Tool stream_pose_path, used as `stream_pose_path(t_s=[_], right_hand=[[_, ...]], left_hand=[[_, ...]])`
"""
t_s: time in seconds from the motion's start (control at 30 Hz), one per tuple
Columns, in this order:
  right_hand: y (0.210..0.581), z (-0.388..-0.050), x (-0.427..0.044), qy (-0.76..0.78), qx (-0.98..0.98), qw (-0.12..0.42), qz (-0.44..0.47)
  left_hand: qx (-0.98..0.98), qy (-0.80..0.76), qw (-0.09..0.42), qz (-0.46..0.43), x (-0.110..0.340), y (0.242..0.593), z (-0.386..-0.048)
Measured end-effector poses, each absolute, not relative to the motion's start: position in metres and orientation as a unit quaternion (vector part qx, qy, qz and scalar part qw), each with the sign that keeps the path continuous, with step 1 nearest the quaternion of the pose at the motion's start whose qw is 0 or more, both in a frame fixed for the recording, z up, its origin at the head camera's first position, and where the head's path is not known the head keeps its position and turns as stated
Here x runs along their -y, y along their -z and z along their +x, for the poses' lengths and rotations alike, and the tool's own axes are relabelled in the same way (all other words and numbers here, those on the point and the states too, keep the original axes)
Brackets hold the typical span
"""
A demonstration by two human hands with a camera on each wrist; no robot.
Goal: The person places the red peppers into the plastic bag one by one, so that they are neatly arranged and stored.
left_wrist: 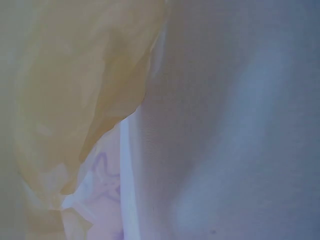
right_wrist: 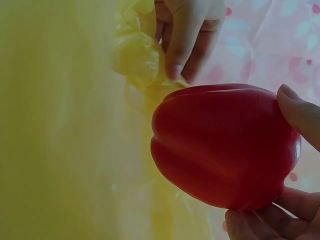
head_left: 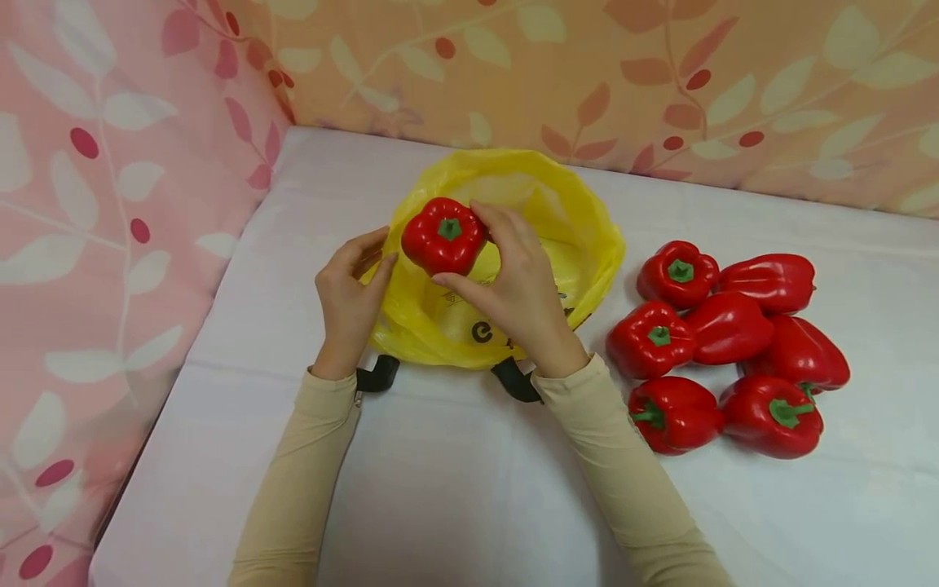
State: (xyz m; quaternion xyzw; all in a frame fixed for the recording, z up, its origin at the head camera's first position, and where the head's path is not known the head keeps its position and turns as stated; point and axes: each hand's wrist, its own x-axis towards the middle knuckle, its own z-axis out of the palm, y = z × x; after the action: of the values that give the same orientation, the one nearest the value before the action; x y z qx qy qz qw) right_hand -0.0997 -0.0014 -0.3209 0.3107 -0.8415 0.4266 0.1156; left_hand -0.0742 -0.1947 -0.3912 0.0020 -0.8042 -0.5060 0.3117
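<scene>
In the head view, my right hand (head_left: 524, 285) grips a red bell pepper (head_left: 433, 244) between thumb and fingers, its green stem facing up. The pepper is above the left part of a yellow plastic bag (head_left: 506, 159), whose mouth stands wide open. My left hand (head_left: 350, 289) holds the bag's left rim with thumb and fingertips. In the right wrist view, the smooth side of the pepper (right_wrist: 225, 145) fills the middle, and the left hand (right_wrist: 187, 35) is behind it at the crumpled plastic. Only the bag (left_wrist: 75, 90) and cloth show in the left wrist view.
Several more red bell peppers (head_left: 729, 326) lie grouped on the white cloth (head_left: 440, 489) right of the bag. Dark printing marks the bag's inside. Pink leaf-patterned fabric (head_left: 103, 204) stands at the left, and orange patterned fabric (head_left: 587, 73) at the back.
</scene>
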Motion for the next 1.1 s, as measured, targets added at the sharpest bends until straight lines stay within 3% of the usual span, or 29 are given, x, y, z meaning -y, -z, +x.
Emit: stream_pose_path(t_s=[0.83,1.1], right_hand=[[0.373,-0.125,0.019,-0.425,0.864,0.048,0.268],[0.379,-0.127,0.022,-0.399,0.876,0.004,0.27]], left_hand=[[0.811,0.502,0.3,-0.003,0.192,0.39,-0.074],[0.813,0.499,0.301,0.001,0.194,0.388,-0.073]])
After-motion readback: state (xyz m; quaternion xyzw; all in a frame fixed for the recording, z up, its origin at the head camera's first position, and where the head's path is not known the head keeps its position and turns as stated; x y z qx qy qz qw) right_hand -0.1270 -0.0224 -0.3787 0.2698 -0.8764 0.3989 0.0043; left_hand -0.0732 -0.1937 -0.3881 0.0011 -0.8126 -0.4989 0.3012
